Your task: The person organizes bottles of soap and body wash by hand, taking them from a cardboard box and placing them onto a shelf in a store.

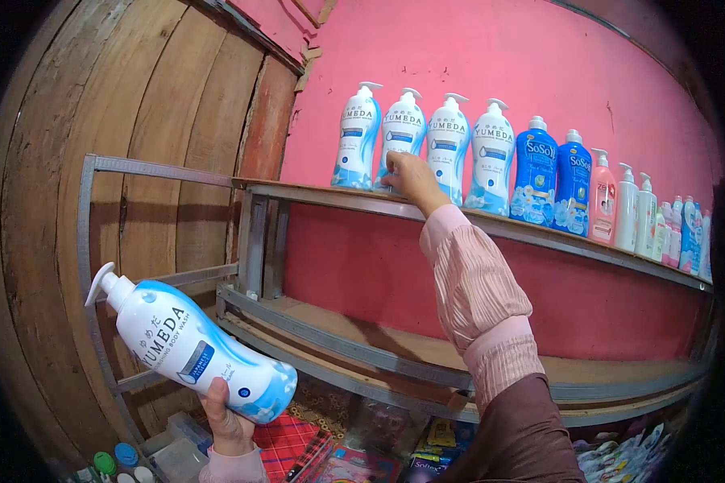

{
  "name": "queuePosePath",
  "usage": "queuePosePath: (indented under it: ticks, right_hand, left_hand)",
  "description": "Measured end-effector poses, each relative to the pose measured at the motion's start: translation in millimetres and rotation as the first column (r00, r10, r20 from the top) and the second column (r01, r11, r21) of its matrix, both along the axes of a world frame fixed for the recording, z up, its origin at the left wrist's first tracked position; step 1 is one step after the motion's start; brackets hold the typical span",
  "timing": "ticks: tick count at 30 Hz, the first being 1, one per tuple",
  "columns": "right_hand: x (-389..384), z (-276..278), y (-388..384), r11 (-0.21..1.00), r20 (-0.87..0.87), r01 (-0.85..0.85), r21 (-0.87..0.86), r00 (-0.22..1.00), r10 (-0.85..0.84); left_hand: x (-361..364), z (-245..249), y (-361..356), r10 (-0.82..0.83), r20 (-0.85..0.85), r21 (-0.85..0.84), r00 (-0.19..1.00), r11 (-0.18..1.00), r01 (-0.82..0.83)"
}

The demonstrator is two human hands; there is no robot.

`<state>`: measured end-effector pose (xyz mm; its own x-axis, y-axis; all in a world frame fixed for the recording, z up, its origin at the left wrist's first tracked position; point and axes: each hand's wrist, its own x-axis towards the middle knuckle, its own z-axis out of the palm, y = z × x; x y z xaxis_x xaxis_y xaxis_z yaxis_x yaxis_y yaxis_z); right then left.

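Observation:
A white and blue Yumeda body wash pump bottle [209, 354] is held low on the left, tilted with its pump toward the upper left. My left hand [227, 419] grips it near the base. Up on the shelf [338, 193], my right hand [413, 179] has its curled fingers against the lower part of the second Yumeda bottle [401, 129] from the left. That bottle stands upright, its base partly hidden by the hand. Beside it are the leftmost Yumeda bottle [356, 137], a third one [447, 145] and a fourth one [490, 153].
Two blue SoSoft bottles [535, 173] stand right of the Yumeda row, then a pink pump bottle [602, 197] and several smaller bottles. A lower wooden shelf [572, 370] runs beneath. Packets [439, 451] and plastic containers [177, 455] lie below. A plank wall [145, 105] rises on the left.

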<state>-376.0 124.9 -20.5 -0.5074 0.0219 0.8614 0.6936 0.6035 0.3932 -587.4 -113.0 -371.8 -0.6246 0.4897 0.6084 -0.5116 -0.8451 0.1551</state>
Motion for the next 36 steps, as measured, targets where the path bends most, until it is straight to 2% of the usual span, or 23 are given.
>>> queuePosePath:
  ticks: [4, 7, 12, 17, 20, 22, 23, 25, 26, 28, 31, 36]
  right_hand:
    - [13, -7, -26, 0.991, -0.086, 0.061, 0.123, 0.995, -0.051]
    - [43, 2, -34, 0.969, -0.099, 0.246, -0.034, 0.964, -0.249]
    - [79, 10, -15, 0.977, -0.029, 0.205, -0.063, 0.978, -0.207]
    - [66, 2, -38, 0.977, -0.041, 0.181, -0.117, 0.982, -0.187]
    - [29, -9, -44, 0.99, -0.025, -0.067, 0.124, 0.997, 0.07]
    - [-6, -15, -40, 0.923, 0.147, -0.108, 0.37, 0.988, 0.056]
    - [-25, -20, -42, 0.918, 0.213, -0.024, 0.397, 0.975, -0.067]
    - [-56, -32, -35, 0.862, 0.274, -0.011, 0.507, 0.95, -0.15]
    - [-65, -33, -28, 0.874, 0.258, 0.053, 0.483, 0.945, -0.199]
    - [-87, -35, -13, 0.887, 0.234, 0.17, 0.428, 0.928, -0.291]
    - [-103, -25, 1, 0.896, 0.118, 0.308, 0.32, 0.925, -0.36]
    - [-109, -18, 0, 0.942, 0.076, 0.26, 0.212, 0.957, -0.282]
  left_hand:
    - [-2, -1, -1, 0.019, 0.011, -0.014, 1.0, 1.0, -0.019]
    - [-3, -3, 2, 0.023, 0.02, -0.015, 1.0, 1.0, -0.023]
    - [-5, -6, 6, -0.001, 0.007, -0.043, 1.0, 0.999, 0.001]
    - [-9, -10, 12, -0.011, -0.005, -0.031, 1.0, 0.999, 0.01]
    - [-7, -10, 12, -0.035, -0.004, -0.029, 0.999, 0.999, 0.034]
    - [-4, -9, 12, -0.04, 0.015, -0.038, 0.999, 0.998, 0.04]
    - [-4, -9, 11, -0.043, 0.008, -0.051, 0.999, 0.998, 0.043]
    - [-4, -9, 12, -0.041, -0.003, -0.069, 0.999, 0.997, 0.041]
    - [-6, -10, 13, -0.053, -0.004, -0.057, 0.999, 0.997, 0.053]
    - [-7, -12, 16, 0.023, -0.014, -0.058, 1.0, 0.998, -0.024]
    - [-9, -14, 19, 0.084, 0.011, -0.056, 0.996, 0.995, -0.083]
    - [-10, -17, 22, 0.049, 0.001, -0.055, 0.999, 0.997, -0.048]
